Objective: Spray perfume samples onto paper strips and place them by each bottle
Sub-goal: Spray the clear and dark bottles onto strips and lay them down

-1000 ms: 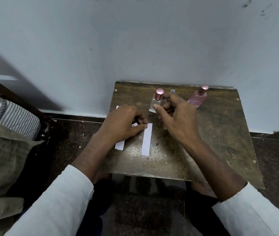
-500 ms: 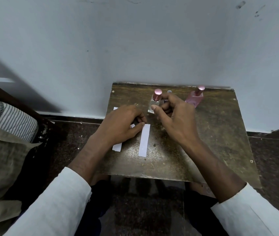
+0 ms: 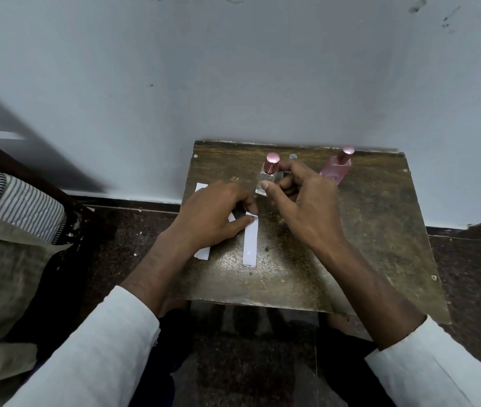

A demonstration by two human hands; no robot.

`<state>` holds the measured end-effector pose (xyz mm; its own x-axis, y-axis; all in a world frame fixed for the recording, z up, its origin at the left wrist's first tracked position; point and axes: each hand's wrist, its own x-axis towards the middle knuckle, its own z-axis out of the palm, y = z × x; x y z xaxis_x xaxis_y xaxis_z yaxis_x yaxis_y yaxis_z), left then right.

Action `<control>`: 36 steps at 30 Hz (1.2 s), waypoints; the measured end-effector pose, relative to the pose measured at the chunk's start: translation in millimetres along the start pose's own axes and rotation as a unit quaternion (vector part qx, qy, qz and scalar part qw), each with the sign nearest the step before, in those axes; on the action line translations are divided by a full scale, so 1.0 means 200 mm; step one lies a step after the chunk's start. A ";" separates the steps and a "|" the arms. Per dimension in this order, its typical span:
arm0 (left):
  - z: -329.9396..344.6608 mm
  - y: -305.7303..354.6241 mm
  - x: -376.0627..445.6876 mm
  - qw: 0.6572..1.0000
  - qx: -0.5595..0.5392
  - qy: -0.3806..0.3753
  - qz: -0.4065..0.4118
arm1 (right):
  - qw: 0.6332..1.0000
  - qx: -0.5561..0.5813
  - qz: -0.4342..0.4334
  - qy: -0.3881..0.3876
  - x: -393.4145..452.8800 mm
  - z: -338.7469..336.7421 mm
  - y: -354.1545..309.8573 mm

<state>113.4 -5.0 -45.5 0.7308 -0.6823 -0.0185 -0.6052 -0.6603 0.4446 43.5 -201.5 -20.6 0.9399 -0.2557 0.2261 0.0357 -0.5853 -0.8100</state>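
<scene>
Two strips on the worktop [image 3: 380,245]: left hand [image 3: 212,218] pins the nearer-centre strip [image 3: 250,240] by its top with thumb and fingertips, probably so it won't slide; the other strip [image 3: 202,253] lies mostly under that hand. Right hand [image 3: 306,201], fingers curled, is at the clear bottle [image 3: 266,180], can't tell if it's gripping. Pink bottle [image 3: 336,168] waits behind. Compared with half a second back, basically nothing's moved.

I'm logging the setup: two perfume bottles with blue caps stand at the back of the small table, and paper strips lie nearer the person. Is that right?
Not quite. The head view shows pink caps, not blue: one on the clear bottle and one on the pink bottle. The rest holds: both stand at the back of the small table, and the paper strips lie nearer the person.
</scene>
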 end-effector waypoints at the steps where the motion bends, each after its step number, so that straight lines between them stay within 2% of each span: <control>1: 0.00 0.00 0.00 1.000 -0.011 0.007 -0.008 | 1.000 0.002 0.001 0.001 0.00 0.00 0.00; 9: -0.04 0.01 0.04 0.990 -0.046 0.100 -0.092 | 0.999 0.031 0.014 0.008 0.01 0.02 -0.01; 15: -0.06 0.02 0.09 0.986 -0.020 0.113 -0.120 | 0.999 0.031 0.029 -0.006 0.03 0.06 0.00; 24: -0.06 0.01 0.11 0.987 0.015 0.122 -0.107 | 0.999 0.014 0.033 -0.013 0.04 0.07 0.00; 36: -0.06 0.03 0.07 0.985 0.096 0.137 -0.039 | 0.999 0.009 0.035 -0.004 0.04 0.06 -0.01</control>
<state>124.9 -14.9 -32.1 0.8194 -0.5342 0.2081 -0.5731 -0.7727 0.2731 54.3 -193.1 -24.4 0.9430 -0.2892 0.1646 -0.0241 -0.5526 -0.8331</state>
